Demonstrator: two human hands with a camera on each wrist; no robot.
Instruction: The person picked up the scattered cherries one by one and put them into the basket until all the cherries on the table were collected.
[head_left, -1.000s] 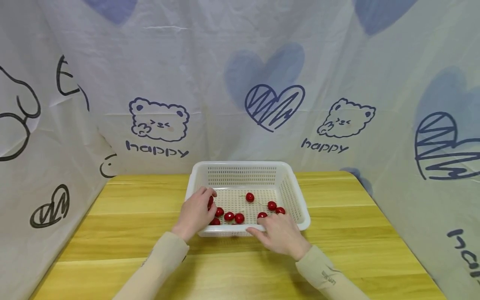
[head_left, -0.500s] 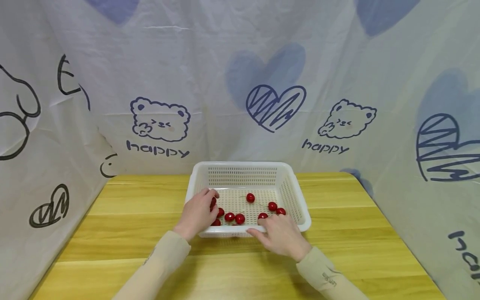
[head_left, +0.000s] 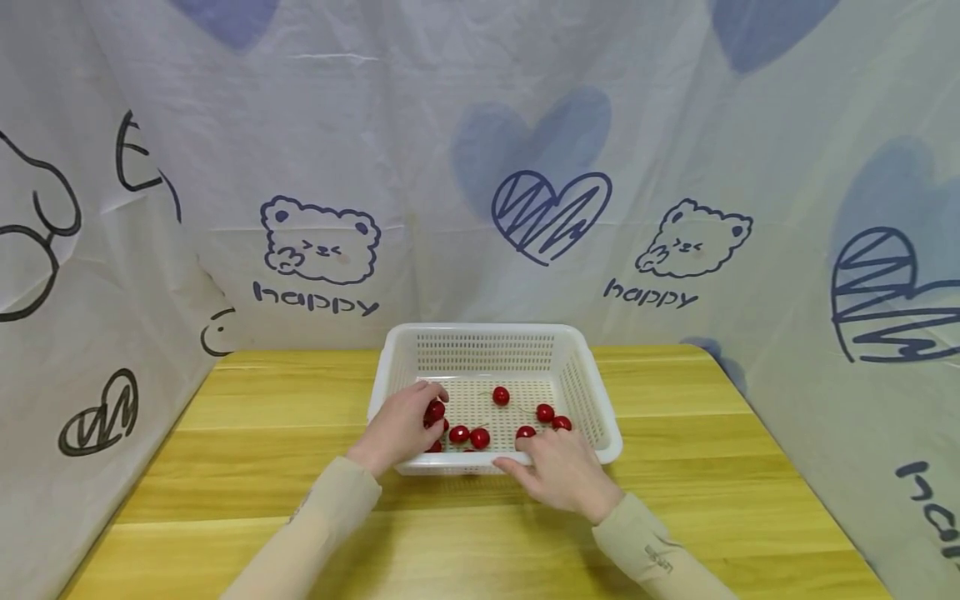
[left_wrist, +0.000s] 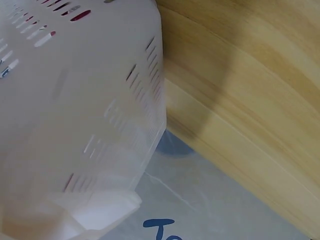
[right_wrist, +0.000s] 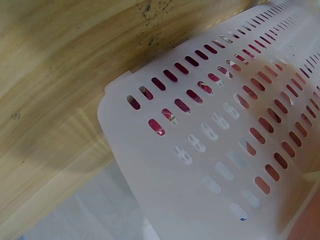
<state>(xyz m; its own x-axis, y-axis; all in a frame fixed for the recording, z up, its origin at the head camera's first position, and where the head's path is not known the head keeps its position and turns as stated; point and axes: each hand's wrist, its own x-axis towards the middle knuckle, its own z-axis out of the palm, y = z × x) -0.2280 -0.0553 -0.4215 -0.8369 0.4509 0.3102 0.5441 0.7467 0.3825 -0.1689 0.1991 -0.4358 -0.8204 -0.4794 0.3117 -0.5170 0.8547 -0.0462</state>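
Observation:
A white slotted plastic basket [head_left: 491, 328] stands on the table with several red cherries in it. My left hand [head_left: 397, 427] reaches over its left end and pinches a cherry [head_left: 435, 410] between thumb and fingers, above other cherries partly hidden by the hand. At the front rim, my right hand [head_left: 566, 472] grips the basket, thumb outside and fingers inside. Close to those fingers lies a cherry [head_left: 525, 432]. The left wrist view shows only the basket's outer wall [left_wrist: 75, 115]. In the right wrist view, red shows through the slots of the wall [right_wrist: 145, 165].
Loose cherries [head_left: 480, 437] lie mostly along the front of the basket floor, and one stemmed cherry [head_left: 501, 396] sits nearer the middle. Wooden table [head_left: 285, 408] surrounds the basket. A printed white cloth [head_left: 435, 192] hangs behind and at both sides.
My left hand has moved a little to the right with the pinched cherry, now more visible. My right hand and the basket stay nearly in place.

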